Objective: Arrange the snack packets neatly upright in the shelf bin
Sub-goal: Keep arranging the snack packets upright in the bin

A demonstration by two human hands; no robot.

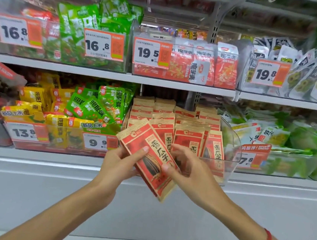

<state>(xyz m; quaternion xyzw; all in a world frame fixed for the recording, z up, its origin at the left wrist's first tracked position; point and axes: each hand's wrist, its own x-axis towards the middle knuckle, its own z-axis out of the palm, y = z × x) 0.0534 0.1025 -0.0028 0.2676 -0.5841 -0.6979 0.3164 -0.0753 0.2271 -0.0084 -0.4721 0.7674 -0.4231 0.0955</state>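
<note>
Packets [151,158]: light, crinkly paper, likely slippery stacked; grip side edges.
Hands: left hand [119,166] and right hand [189,169] both pinch them.
Bin [231,138]: at 1 o'clock.

A flat, rectangular snack packet of tan kraft paper with a red front panel, large dark characters and a striped sunflower seed picture [151,158] sits tilted in front of the shelf, its top edge leaning up to the left and its bottom edge pointing down to the right. More red-and-kraft packets of the same kind [188,138] stand upright in rows, faces forward, inside a clear plastic shelf bin [233,146] with a curved side wall on the lower shelf. The back rows look blurred.
</note>
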